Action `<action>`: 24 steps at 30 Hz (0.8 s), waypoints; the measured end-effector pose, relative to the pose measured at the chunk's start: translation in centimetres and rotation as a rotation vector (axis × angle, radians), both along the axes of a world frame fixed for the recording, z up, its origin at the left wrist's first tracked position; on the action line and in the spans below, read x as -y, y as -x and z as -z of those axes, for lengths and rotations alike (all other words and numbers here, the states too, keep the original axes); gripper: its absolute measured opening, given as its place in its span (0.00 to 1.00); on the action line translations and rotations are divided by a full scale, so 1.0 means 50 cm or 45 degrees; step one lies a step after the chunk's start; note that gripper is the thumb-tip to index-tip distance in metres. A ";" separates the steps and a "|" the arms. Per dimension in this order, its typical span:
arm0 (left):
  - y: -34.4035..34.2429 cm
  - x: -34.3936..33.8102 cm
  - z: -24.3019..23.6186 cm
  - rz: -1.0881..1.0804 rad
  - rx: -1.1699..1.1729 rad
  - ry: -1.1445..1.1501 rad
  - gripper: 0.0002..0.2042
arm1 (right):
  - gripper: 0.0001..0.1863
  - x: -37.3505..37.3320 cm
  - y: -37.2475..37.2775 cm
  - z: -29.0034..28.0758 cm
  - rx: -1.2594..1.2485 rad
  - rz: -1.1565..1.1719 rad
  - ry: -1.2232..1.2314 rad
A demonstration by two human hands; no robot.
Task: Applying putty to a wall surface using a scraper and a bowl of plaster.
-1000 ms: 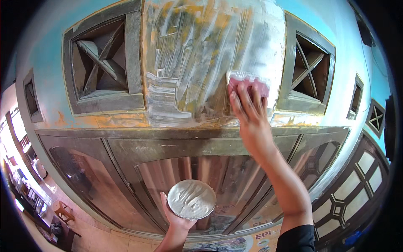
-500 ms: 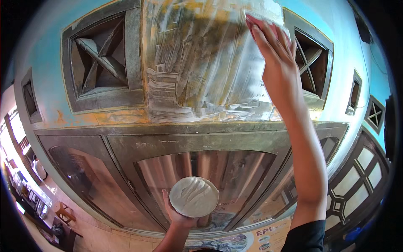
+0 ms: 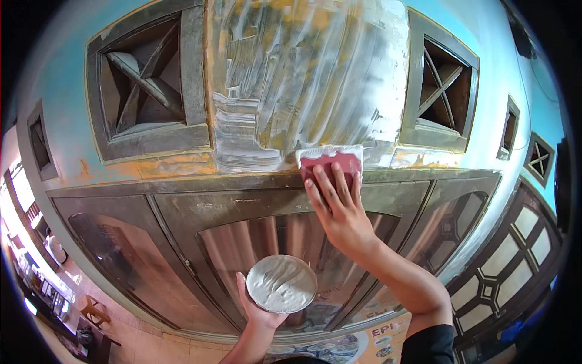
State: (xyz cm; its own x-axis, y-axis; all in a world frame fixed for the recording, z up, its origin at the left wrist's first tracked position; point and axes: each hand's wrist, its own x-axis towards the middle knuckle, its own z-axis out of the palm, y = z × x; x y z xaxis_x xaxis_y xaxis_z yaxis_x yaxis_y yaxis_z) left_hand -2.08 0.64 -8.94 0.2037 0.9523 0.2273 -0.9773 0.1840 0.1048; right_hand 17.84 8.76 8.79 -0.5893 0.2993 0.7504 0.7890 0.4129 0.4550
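Observation:
My right hand (image 3: 341,212) presses a dark red flat scraper (image 3: 334,168) against the lower edge of a wall panel (image 3: 303,85). White putty lines the scraper's upper edge. Streaks of white putty run over the panel's yellow and grey surface, thicker on its right side. Lower down, my left hand (image 3: 262,310) holds up a round bowl of white putty (image 3: 282,283), fingers wrapped around its underside and side. The putty's top is ridged and fills the bowl close to the rim.
Framed wooden vents (image 3: 145,79) (image 3: 445,88) flank the panel. A wooden ledge (image 3: 254,182) runs below it, above glazed doors (image 3: 254,236). At lower left a small wooden stool (image 3: 94,310) stands on the tiled floor. A banner (image 3: 382,340) lies low behind my arms.
My right hand has drawn the scraper down and to the left, from the panel's upper right to its lower edge. Fresh white putty covers the right side. The bowl has barely shifted.

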 end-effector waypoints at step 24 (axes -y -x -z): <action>0.027 -0.014 -0.020 -0.098 -0.187 0.070 0.42 | 0.37 -0.059 -0.123 -0.073 -0.073 0.058 -0.070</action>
State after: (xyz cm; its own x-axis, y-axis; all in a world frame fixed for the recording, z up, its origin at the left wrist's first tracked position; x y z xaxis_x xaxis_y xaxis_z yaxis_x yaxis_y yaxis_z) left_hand -3.41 1.32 -7.95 0.1566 0.9765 0.1479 -0.9637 0.1183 0.2392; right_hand 23.98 11.71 12.44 -0.5313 0.2823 0.7987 0.8320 0.3514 0.4292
